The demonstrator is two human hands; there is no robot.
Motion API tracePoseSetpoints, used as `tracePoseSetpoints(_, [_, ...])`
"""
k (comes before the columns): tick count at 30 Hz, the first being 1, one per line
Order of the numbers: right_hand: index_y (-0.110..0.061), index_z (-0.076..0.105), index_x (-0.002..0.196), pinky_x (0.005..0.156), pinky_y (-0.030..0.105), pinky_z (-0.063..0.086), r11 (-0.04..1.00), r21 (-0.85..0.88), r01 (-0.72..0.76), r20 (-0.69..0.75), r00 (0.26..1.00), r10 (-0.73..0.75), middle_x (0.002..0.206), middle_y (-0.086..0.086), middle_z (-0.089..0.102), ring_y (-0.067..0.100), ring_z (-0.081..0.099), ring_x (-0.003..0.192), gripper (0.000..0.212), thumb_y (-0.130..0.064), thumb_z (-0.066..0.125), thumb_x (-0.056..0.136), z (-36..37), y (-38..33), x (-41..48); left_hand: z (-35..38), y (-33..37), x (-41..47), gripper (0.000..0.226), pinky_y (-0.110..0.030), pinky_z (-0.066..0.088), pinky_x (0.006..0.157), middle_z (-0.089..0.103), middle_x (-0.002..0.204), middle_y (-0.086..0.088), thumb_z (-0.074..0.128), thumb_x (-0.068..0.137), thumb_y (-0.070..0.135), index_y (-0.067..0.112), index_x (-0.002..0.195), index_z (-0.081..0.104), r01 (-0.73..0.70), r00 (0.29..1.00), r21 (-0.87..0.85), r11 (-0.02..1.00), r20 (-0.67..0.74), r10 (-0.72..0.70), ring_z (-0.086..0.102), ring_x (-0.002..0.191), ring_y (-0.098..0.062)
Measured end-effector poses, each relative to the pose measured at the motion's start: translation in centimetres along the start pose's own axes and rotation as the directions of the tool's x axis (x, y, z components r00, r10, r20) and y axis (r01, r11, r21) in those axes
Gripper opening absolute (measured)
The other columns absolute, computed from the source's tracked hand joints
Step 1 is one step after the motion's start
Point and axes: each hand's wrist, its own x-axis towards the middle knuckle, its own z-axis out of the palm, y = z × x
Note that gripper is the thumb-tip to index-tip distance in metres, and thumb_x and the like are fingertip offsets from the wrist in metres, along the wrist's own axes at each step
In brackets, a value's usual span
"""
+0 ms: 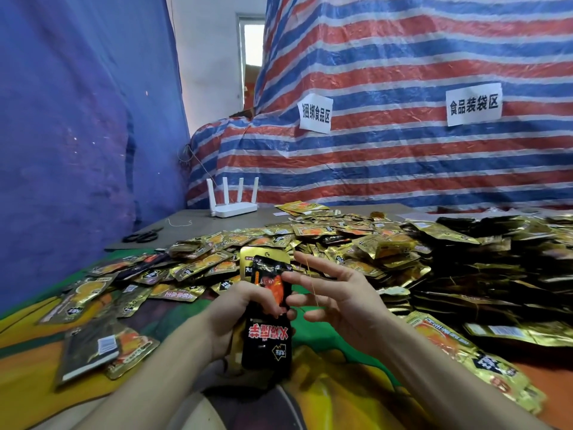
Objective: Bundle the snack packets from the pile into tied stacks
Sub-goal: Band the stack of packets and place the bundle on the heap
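At the lower centre of the frame, the left hand [245,308] has its grip closed around a small upright stack of black and gold foil snack packets [267,308], thumb across the front of the black packet with red printing. Just to the right, the right hand [338,297] is spread wide, fingers apart and palm turned toward the stack. A thin yellowish rubber band [311,279] runs taut across its fingers, and its thumb and forefinger touch the packet's right edge.

Behind the hands, a broad loose pile of gold foil snack packets [310,240] covers the middle of the frame, spilling onto a green and orange patterned cloth [37,342] at the lower left. At the right edge, dark tied stacks of packets [483,274] lie heaped together.

On the grey surface [198,225] in the middle left sit a white four-antenna router [234,201] and a pair of black-handled scissors [142,235]. A red, white and blue striped tarpaulin [403,57] fills the upper right, with two white paper signs [315,113] fixed to it; a blue sheet [77,119] hangs at the left.
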Motion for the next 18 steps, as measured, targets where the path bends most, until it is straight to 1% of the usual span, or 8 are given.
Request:
tracePoseSetpoints(2, [-0.016, 0.064, 0.131, 0.05, 0.031, 0.06, 0.992, -0.12, 0.035, -0.037, 0.999, -0.04, 0.118, 0.015, 0.074, 0.035, 0.076, 0.089, 0.051, -0.003, 0.073, 0.083, -0.2, 0.3, 0.0, 0.2, -0.1, 0.5, 0.046, -0.037, 0.054, 0.07, 0.068, 0.083, -0.015, 0.06, 0.054, -0.009, 0.003, 0.097, 0.073, -0.025, 0.984, 0.002, 1.0, -0.177, 0.025, 0.065, 0.071, -0.028])
tracePoseSetpoints(3, [-0.017, 0.064, 0.131, 0.052, 0.033, 0.06, 0.981, -0.186, 0.045, -0.057, 0.997, -0.056, 0.117, 0.013, 0.074, 0.036, 0.076, 0.092, 0.049, -0.002, 0.073, 0.085, -0.1, 0.5, 0.0, 0.2, -0.1, 0.8, 0.048, -0.038, 0.055, 0.072, 0.072, 0.087, -0.015, 0.059, 0.056, -0.008, 0.004, 0.101, 0.074, -0.062, 0.955, -0.019, 0.998, -0.292, 0.053, 0.067, 0.073, -0.03])
tracePoseSetpoints(5, [-0.023, 0.069, 0.125, 0.057, 0.041, 0.062, 0.956, -0.29, 0.035, -0.096, 0.993, -0.065, 0.118, 0.008, 0.074, 0.033, 0.075, 0.096, 0.046, -0.001, 0.076, 0.085, 0.1, 0.8, 0.0, 0.2, 0.0, 1.2, 0.034, -0.042, 0.055, 0.079, 0.071, 0.084, -0.015, 0.057, 0.065, -0.009, 0.003, 0.092, 0.075, -0.192, 0.853, -0.068, 0.979, -0.505, 0.132, 0.066, 0.075, -0.031])
tracePoseSetpoints(7, [-0.027, 0.07, 0.123, 0.062, 0.047, 0.063, 0.938, -0.347, 0.009, -0.114, 0.992, -0.052, 0.122, 0.005, 0.072, 0.028, 0.075, 0.098, 0.049, -0.001, 0.08, 0.082, 0.5, 1.2, 0.0, 0.2, 0.2, 1.4, 0.021, -0.047, 0.053, 0.085, 0.069, 0.079, -0.015, 0.056, 0.077, -0.011, 0.002, 0.082, 0.072, -0.306, 0.756, -0.076, 0.949, -0.626, 0.193, 0.064, 0.075, -0.031])
tracePoseSetpoints(9, [-0.026, 0.067, 0.128, 0.065, 0.048, 0.064, 0.932, -0.361, -0.003, -0.117, 0.992, -0.043, 0.126, 0.004, 0.067, 0.025, 0.075, 0.1, 0.056, -0.003, 0.083, 0.079, 1.2, 1.6, 0.1, 0.3, 0.4, 1.3, 0.018, -0.05, 0.052, 0.088, 0.069, 0.08, -0.014, 0.056, 0.082, -0.009, 0.003, 0.085, 0.069, -0.374, 0.695, -0.064, 0.925, -0.679, 0.235, 0.064, 0.077, -0.03])
tracePoseSetpoints(12, [-0.028, 0.066, 0.131, 0.069, 0.047, 0.064, 0.942, -0.333, 0.024, -0.125, 0.99, -0.07, 0.127, 0.003, 0.065, 0.023, 0.073, 0.105, 0.064, -0.003, 0.086, 0.075, 2.3, 2.3, 0.0, 0.8, 0.6, 1.1, 0.017, -0.048, 0.054, 0.087, 0.07, 0.086, -0.015, 0.058, 0.083, -0.009, 0.001, 0.091, 0.068, -0.468, 0.647, -0.077, 0.88, -0.708, 0.283, 0.065, 0.081, -0.031])
tracePoseSetpoints(15, [-0.032, 0.066, 0.131, 0.07, 0.045, 0.064, 0.938, -0.342, 0.056, -0.13, 0.986, -0.107, 0.127, 0.001, 0.064, 0.02, 0.071, 0.11, 0.072, -0.005, 0.091, 0.069, 3.3, 2.8, -0.2, 1.6, 0.8, 1.0, 0.017, -0.051, 0.054, 0.09, 0.068, 0.085, -0.015, 0.056, 0.084, -0.011, 0.002, 0.09, 0.067, -0.546, 0.638, -0.115, 0.83, -0.699, 0.323, 0.065, 0.082, -0.031])
tracePoseSetpoints(18, [-0.033, 0.069, 0.123, 0.074, 0.056, 0.062, 0.955, -0.291, 0.059, -0.107, 0.99, -0.094, 0.121, 0.005, 0.066, 0.032, 0.072, 0.104, 0.075, -0.008, 0.096, 0.057, 4.0, 3.6, -0.3, 2.4, 0.6, 0.9, 0.016, -0.054, 0.055, 0.091, 0.069, 0.088, -0.015, 0.058, 0.085, -0.006, 0.004, 0.089, 0.069, -0.551, 0.657, -0.128, 0.825, -0.676, 0.334, 0.065, 0.084, -0.032])
